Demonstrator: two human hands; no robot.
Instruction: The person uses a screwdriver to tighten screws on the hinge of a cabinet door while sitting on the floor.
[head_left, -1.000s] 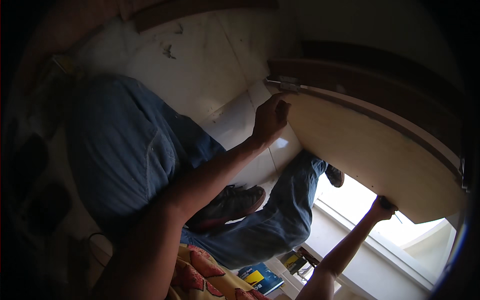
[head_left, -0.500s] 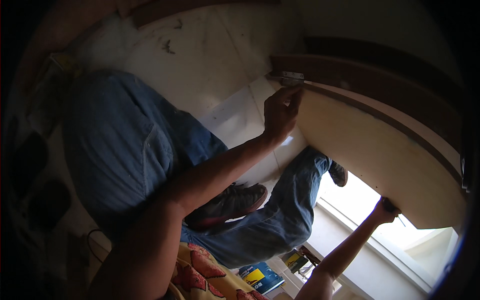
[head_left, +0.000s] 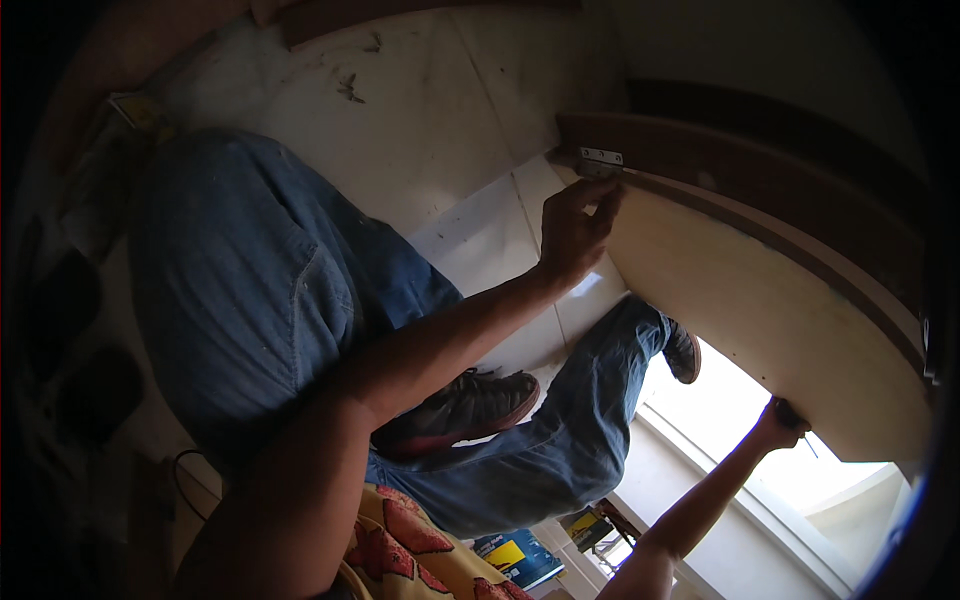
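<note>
Left hand (head_left: 578, 230) is half-curled at the hinge (head_left: 601, 158) by the upper-left corner of the pale panel (head_left: 740, 290); right hand (head_left: 784, 425) curls at its lower edge. Neither grip can I confirm; I'd steady both ends, hinge square.

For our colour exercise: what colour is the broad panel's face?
Pale tan; the panel shows best in the head view.

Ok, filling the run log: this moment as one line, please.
left hand: at metal hinge | right hand: at edge of pale panel, grip unclear | dark board: alongside panel
</note>
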